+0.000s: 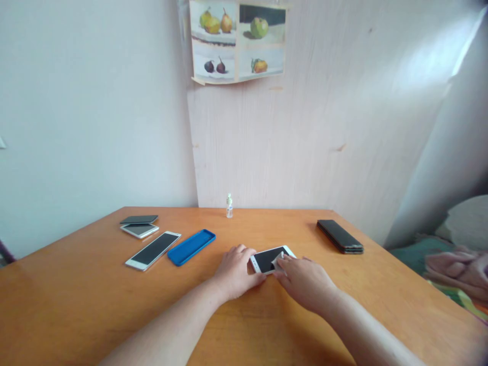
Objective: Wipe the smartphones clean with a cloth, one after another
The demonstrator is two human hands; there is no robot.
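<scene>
A white smartphone (264, 260) with a dark screen lies face up on the table in front of me. My left hand (235, 274) grips its left end, with the thumb along the near edge and the fingers at the far side. Under the fingers of my right hand (308, 282), a small white wipe (278, 261) is pressed on the screen. The right hand covers part of the phone's right end. To the left of my left hand rests an empty blue phone case (191, 247), open side up.
Left of the case lie a larger white phone (154, 250) and another white phone (139, 231) with a dark one (139, 219) partly over it. A small clear spray bottle (229, 207) stands at the wooden table's (244, 325) back. Stacked dark phones (339, 236) lie at right.
</scene>
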